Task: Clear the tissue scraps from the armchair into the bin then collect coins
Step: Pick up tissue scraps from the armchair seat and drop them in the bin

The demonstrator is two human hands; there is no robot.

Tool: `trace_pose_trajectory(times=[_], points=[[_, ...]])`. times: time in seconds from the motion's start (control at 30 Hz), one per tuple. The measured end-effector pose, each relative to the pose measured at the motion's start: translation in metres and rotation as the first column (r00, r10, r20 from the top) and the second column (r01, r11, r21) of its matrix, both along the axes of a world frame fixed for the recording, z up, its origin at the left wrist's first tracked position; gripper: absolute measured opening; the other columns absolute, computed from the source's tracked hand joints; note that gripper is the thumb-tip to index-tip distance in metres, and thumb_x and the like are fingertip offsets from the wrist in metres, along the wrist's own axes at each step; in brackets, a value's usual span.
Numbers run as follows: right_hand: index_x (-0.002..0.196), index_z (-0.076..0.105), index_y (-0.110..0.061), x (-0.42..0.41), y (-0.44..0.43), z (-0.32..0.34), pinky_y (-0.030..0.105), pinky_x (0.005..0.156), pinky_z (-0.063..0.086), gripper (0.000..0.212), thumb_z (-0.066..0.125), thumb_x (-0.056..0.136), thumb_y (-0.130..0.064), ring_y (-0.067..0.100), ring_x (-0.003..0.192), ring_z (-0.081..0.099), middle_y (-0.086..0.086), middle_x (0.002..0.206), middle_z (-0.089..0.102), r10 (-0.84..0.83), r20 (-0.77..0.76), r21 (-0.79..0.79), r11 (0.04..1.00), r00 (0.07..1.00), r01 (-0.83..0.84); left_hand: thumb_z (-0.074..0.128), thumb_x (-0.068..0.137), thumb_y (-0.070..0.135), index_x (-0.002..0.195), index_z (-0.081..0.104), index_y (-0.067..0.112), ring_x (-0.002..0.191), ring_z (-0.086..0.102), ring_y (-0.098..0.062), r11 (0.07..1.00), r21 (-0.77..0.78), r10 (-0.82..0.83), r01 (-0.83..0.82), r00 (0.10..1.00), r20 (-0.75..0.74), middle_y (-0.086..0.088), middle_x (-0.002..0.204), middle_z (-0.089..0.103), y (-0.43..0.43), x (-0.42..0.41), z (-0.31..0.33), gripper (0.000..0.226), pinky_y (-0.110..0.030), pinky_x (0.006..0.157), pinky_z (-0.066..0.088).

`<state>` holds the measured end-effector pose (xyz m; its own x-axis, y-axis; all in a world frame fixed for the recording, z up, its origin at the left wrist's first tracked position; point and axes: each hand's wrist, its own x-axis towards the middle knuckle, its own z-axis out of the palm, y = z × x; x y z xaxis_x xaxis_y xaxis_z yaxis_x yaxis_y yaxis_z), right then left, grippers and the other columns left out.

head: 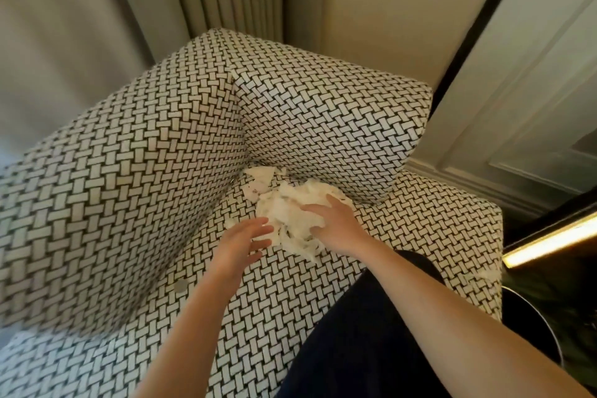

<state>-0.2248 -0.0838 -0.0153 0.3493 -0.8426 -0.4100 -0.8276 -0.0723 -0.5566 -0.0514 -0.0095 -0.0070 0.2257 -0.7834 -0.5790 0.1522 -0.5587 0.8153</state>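
Beige curtains (80, 26) at left, cream panelled wall (533, 81) at right, lit yellow strip (555, 236) at right edge.

Centre frame: armchair in black-and-white basket-weave fabric (129, 187), seen from above, backrest and one armrest meeting in a corner.

Pile of crumpled white tissue scraps (290, 213) on seat cushion, tight against that corner. A few looser scraps (258, 179) at the far end of pile, right at the seam. One more small white scrap (491, 273) at seat's right edge, well apart from pile.

Small round grey coin (181, 286) flat on seat near base of left upholstered side, near left forearm, apart from pile.

Left hand (242, 242): reaching in from lower left, forearm bare, palm angled toward pile, fingers extended and slightly spread, tips at left edge of pile. Not closed on anything; contact with tissue too close to call.

Right hand (336, 226): reaching in from lower right, forearm bare, palm down on right side of pile, fingers loosely spread and curled into tissue, thumb tucked at near edge. Resting on or pressing scraps, no pinch visible.

Both hands flanking pile, tissue between them.

Dark navy clothing (355, 333) at lower centre under right arm. Dark round rimmed object (533, 326) at lower right beside chair, mostly cropped; cannot tell what.
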Motion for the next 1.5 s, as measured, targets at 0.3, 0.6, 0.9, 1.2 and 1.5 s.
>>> trace_pose_trajectory(times=[0.3, 0.6, 0.9, 1.2, 1.5], points=[[0.151, 0.015, -0.027, 0.024, 0.003, -0.031, 0.037, 0.116, 0.019, 0.061, 0.045, 0.098, -0.018, 0.023, 0.144, 0.018, 0.002, 0.158, 0.014, 0.149, -0.055, 0.189, 0.972, 0.987, -0.136, 0.053, 0.094, 0.029, 0.111, 0.062, 0.020, 0.101, 0.063, -0.017, 0.995, 0.075, 0.065, -0.066, 0.998, 0.007, 0.002, 0.105, 0.069, 0.022, 0.019, -0.018, 0.021, -0.040, 0.098, 0.045], [0.126, 0.056, -0.021, -0.011, 0.014, 0.004, 0.023, 0.098, 0.038, 0.030, 0.049, 0.097, -0.023, 0.011, 0.118, 0.052, -0.004, 0.131, 0.054, 0.033, 0.208, -0.065, 0.998, 0.978, -0.020, 0.049, 0.096, 0.026, 0.113, 0.061, 0.019, 0.096, 0.062, -0.015, 0.995, 0.083, 0.050, -0.053, 0.998, 0.037, 0.002, 0.107, 0.067, 0.009, 0.001, -0.028, 0.022, -0.032, 0.089, 0.046], [0.093, 0.065, -0.020, -0.053, 0.002, 0.041, 0.010, 0.073, 0.046, 0.011, 0.056, 0.091, -0.015, 0.000, 0.083, 0.060, -0.005, 0.094, 0.067, -0.191, 0.500, -0.182, 0.930, 0.845, 0.319, 0.054, 0.092, 0.019, 0.118, 0.058, 0.022, 0.100, 0.057, -0.015, 0.996, -0.006, -0.090, 0.092, 0.978, 0.188, 0.000, 0.123, 0.054, -0.012, -0.039, -0.034, 0.027, -0.022, 0.073, 0.042], [0.089, 0.069, -0.016, -0.078, -0.005, 0.059, 0.016, 0.081, 0.045, 0.007, 0.063, 0.087, -0.016, 0.008, 0.089, 0.063, -0.005, 0.090, 0.069, -0.309, 0.624, -0.171, 0.842, 0.718, 0.512, 0.060, 0.083, 0.011, 0.116, 0.055, 0.022, 0.112, 0.046, -0.021, 0.939, -0.170, -0.099, 0.300, 0.707, 0.701, -0.005, 0.125, 0.035, -0.044, -0.081, -0.045, 0.035, -0.024, 0.079, 0.048], [0.077, 0.065, -0.025, -0.096, -0.009, 0.064, 0.026, 0.087, 0.046, 0.014, 0.065, 0.085, -0.013, -0.008, 0.079, 0.058, -0.016, 0.083, 0.066, -0.351, 0.671, -0.173, 0.782, 0.653, 0.598, 0.057, 0.086, 0.025, 0.114, 0.061, 0.026, 0.139, 0.010, -0.031, 0.749, 0.209, -0.454, 0.629, 0.257, 0.853, 0.002, 0.152, 0.026, -0.095, -0.094, -0.034, 0.028, -0.045, 0.113, 0.013]])
